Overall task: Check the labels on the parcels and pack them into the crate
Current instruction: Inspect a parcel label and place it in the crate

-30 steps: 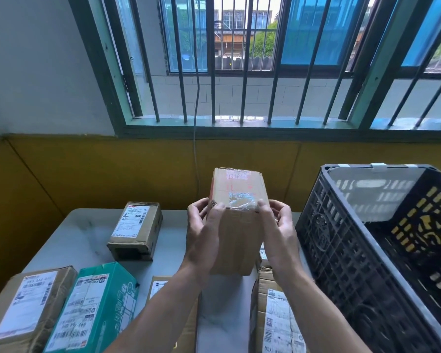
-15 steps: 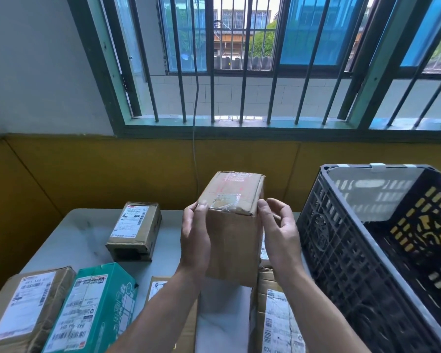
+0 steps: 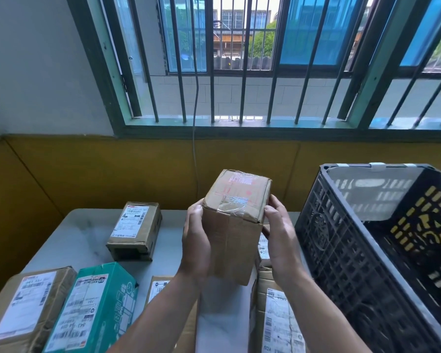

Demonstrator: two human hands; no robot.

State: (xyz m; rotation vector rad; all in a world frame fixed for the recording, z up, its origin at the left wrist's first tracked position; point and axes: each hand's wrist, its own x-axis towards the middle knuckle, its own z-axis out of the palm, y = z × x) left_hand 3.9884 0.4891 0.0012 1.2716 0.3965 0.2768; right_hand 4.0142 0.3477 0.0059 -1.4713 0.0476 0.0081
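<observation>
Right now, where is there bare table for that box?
Bare table lies left of the small far parcel and between it and the left hand. A narrow strip runs below the held box. The near edge is crowded around the green parcel.

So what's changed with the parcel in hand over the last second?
The held parcel turned, showing more of its taped top; the left hand and right hand shifted from its front to its sides, still gripping. Table parcels and crate unmoved.

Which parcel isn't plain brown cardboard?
The teal parcel at the near left of the table, white label on top. The held parcel and the others lying there are all brown cardboard.
</observation>
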